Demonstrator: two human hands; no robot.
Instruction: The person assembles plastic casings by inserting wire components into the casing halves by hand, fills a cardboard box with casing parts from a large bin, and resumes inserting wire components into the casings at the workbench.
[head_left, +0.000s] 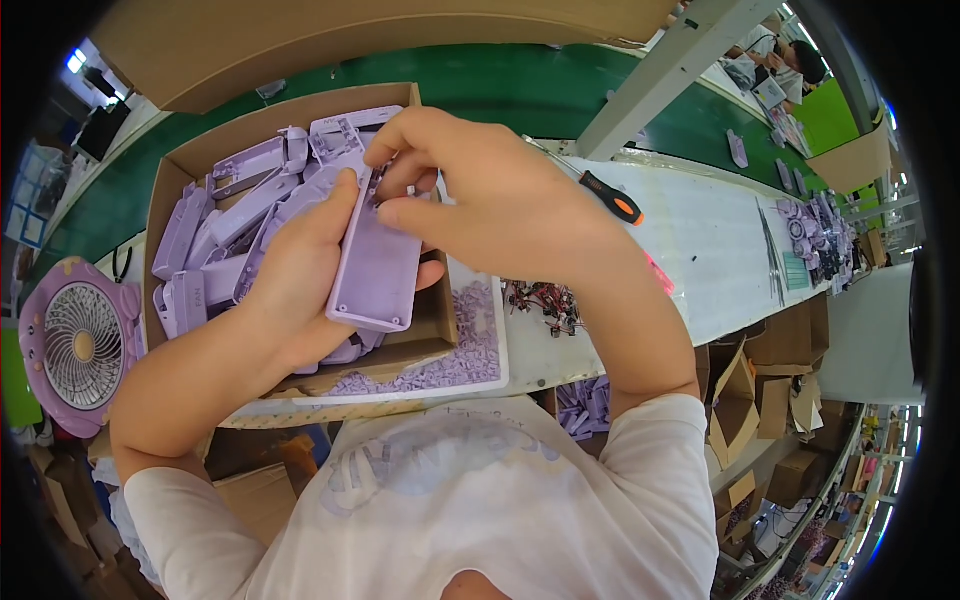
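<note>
A long lilac plastic housing (378, 272), shaped like a shallow tray, lies tilted in my left hand (292, 262). My left thumb presses along its edge, and fingertips show on its far side. Over the upper end of the housing, my right hand (492, 192) is curled with thumb and fingers close together. Whatever small thing these fingers may pinch is hidden. Beneath both hands stands an open cardboard box (432, 335) holding several similar lilac housings (182, 228).
Small lilac parts (478, 325) fill a white tray beside the box. Bundled wires (545, 303) and a black-orange screwdriver (612, 198) lie to the right. A lilac fan (82, 345) stands left. A metal post (650, 75) rises beyond the bench; another person (780, 65) sits far right.
</note>
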